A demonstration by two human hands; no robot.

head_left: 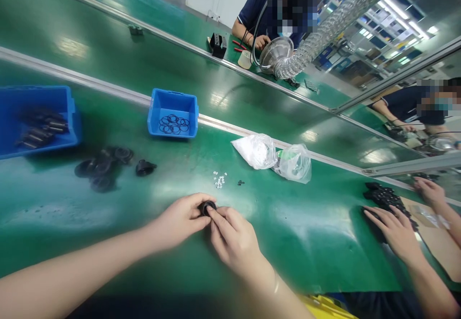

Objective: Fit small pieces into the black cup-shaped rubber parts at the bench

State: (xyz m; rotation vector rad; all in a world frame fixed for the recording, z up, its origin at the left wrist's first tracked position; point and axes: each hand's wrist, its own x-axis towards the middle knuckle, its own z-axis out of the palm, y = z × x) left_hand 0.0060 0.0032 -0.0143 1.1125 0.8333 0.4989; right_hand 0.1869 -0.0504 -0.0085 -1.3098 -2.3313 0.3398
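Green bench [108, 223], small black ring [208, 207] pinched between left hand [180, 220] and right hand [234, 240] fingertips

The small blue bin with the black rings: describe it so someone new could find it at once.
Follow the metal rail that crosses the green table. The small blue bin sits against its near side, above and left of the hands. Unlike the larger blue bin at the left edge, which holds dark cylindrical parts, it holds thin black rings.

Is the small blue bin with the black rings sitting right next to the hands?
No, the small blue bin with black rings sits far up the green table, while both hands hold a small black part near the front.
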